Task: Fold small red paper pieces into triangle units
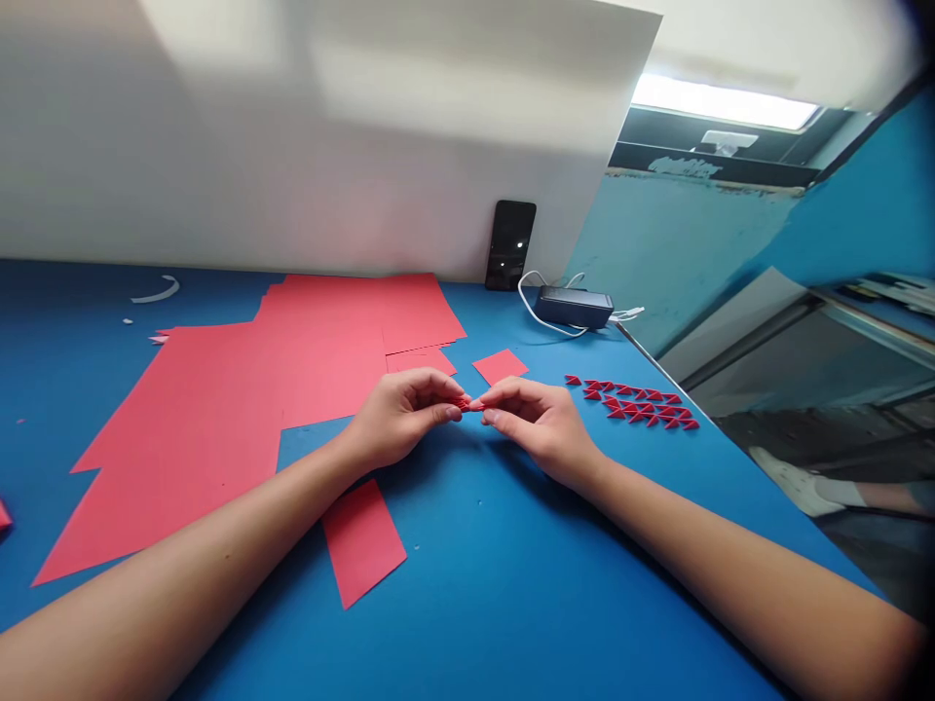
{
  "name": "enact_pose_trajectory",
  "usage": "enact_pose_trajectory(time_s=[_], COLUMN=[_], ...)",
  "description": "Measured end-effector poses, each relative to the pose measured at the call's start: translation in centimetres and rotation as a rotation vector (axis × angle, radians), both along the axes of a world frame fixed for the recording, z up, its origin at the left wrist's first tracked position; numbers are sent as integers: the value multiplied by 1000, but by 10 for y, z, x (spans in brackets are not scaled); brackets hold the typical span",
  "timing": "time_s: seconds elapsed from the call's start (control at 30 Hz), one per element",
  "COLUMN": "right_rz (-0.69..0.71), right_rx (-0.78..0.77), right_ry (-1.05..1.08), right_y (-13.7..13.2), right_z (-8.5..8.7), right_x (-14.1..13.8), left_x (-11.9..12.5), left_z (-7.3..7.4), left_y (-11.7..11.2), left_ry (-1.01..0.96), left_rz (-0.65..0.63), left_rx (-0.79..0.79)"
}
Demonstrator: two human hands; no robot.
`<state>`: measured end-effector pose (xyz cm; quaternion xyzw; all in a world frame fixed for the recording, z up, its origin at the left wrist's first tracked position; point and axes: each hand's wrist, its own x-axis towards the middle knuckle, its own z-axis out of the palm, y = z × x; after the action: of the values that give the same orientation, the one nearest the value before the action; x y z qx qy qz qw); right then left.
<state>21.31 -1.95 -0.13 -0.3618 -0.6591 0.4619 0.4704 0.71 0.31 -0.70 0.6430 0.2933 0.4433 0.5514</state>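
My left hand (398,417) and my right hand (533,421) meet over the blue table (511,584), fingers pinched together on a small folded piece of red paper (463,401). Both hands are closed on it. Large sheets of red paper (219,409) lie to the left, partly under my left forearm. A red strip (363,540) lies below my left wrist. A small red rectangle (501,366) lies just beyond my right hand. Several small folded red triangles (635,401) sit in rows to the right of my right hand.
A black phone (509,244) leans against the white board (328,136) at the back. A dark power bank (574,307) with a white cable lies at the back right. The table's right edge drops off near the triangles. A white scrap (157,292) lies at the back left.
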Motion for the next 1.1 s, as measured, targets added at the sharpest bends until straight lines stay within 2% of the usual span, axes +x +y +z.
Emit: enact_pose_trajectory(time_s=[0.17, 0.27, 0.5, 0.67, 0.87, 1.0, 1.1], right_rz=[-135, -168, -137, -137, -153, -104, -75], right_rx=[418, 572, 576, 561, 606, 677, 675], right_ry=[-168, -224, -251, -282, -306, -312, -311], right_y=[-8, -12, -14, -13, -13, -14, -14], right_z=[4, 4, 5, 4, 1, 0, -1], right_x=[-6, -8, -8, -8, -8, -7, -6], left_x=[1, 2, 4, 5, 6, 4, 2], left_z=[1, 2, 5, 4, 6, 4, 0], left_y=[1, 0, -4, -7, -9, -6, -3], left_ry=[33, 34, 4, 63, 81, 55, 56], left_rz=[45, 113, 196, 230, 219, 203, 165], left_rx=[10, -8, -91, -62, -24, -29, -36])
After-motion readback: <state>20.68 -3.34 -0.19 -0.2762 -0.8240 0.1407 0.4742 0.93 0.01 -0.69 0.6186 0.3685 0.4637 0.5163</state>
